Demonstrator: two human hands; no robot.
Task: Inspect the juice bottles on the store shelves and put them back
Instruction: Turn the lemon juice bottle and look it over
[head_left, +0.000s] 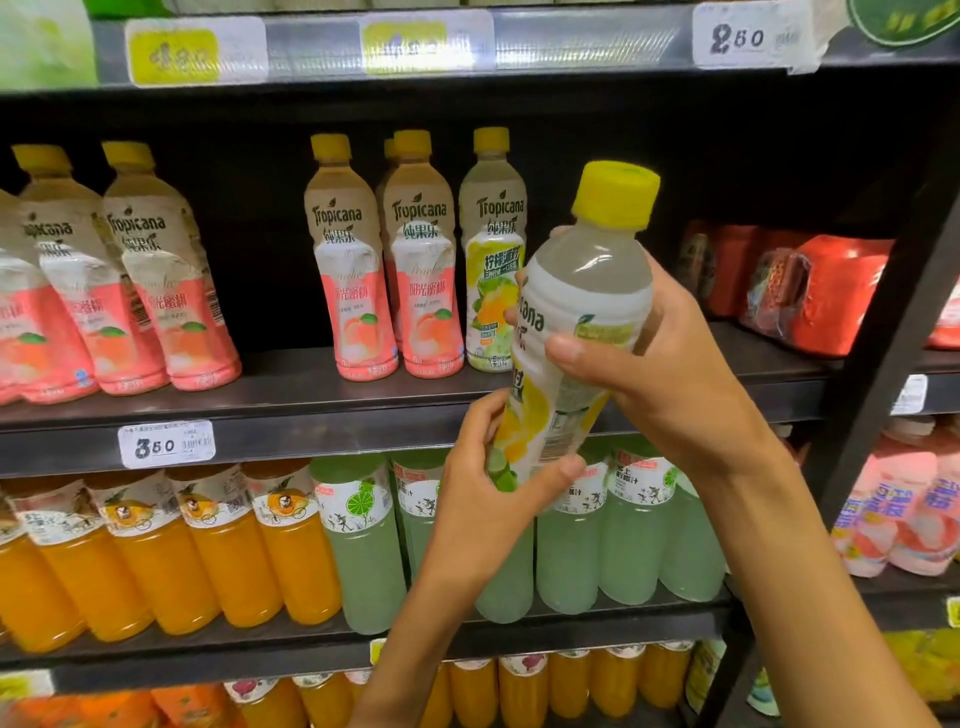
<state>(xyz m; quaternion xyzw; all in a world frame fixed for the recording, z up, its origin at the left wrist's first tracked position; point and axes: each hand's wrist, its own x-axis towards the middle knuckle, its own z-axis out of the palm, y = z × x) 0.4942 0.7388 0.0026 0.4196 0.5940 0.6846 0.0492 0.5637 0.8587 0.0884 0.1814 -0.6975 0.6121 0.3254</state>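
I hold a Tropicana lemon juice bottle (576, 322) with a yellow cap in front of the middle shelf, tilted slightly to the right. My right hand (660, 358) grips its upper body below the neck. My left hand (488, 483) grips its lower end, thumb across the label. One more lemon bottle (493, 249) stands on the shelf just left of it, beside two pink peach Tropicana bottles (353, 260). Several more peach bottles (104, 270) stand at the far left.
The black middle shelf (311, 410) has a gap between the peach groups and an open stretch behind the held bottle. Red packs (821, 291) lie at the right. Below stand orange juice bottles (208, 551) and pale green lime drinks (623, 530). A dark upright post (893, 322) runs on the right.
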